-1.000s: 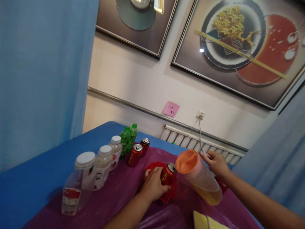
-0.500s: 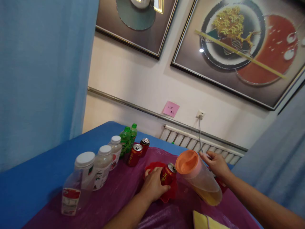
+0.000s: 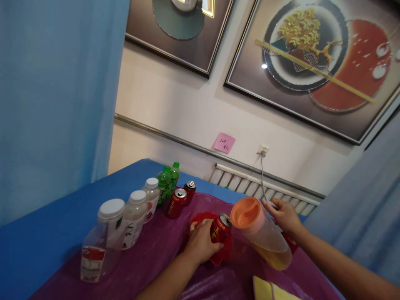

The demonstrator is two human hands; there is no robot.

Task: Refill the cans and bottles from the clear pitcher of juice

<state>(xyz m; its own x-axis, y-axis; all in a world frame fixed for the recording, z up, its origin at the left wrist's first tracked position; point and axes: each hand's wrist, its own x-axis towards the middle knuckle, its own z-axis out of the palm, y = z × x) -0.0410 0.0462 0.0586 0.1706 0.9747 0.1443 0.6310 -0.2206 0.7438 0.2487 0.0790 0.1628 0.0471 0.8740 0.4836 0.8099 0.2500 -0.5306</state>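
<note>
Barely anything has moved since half a second ago: both hands keep their places. From where I stand, the red can (image 3: 218, 230) is at the centre of it all, clamped in the person's left hand (image 3: 201, 239) at the red bowl (image 3: 226, 255); I can't tell whether it touches the bottom. At three o'clock from it, the right hand (image 3: 283, 214) is closed round the handle of an orange-lidded jug (image 3: 271, 250), yellowish liquid low inside. A yellow cloth (image 3: 271, 289) lies toward four o'clock. Two more cans (image 3: 177, 205) stand at ten, by two green bottles (image 3: 163, 183); white-capped bottles (image 3: 134, 223) line up around nine, all on the tabletop (image 3: 103, 193).
</note>
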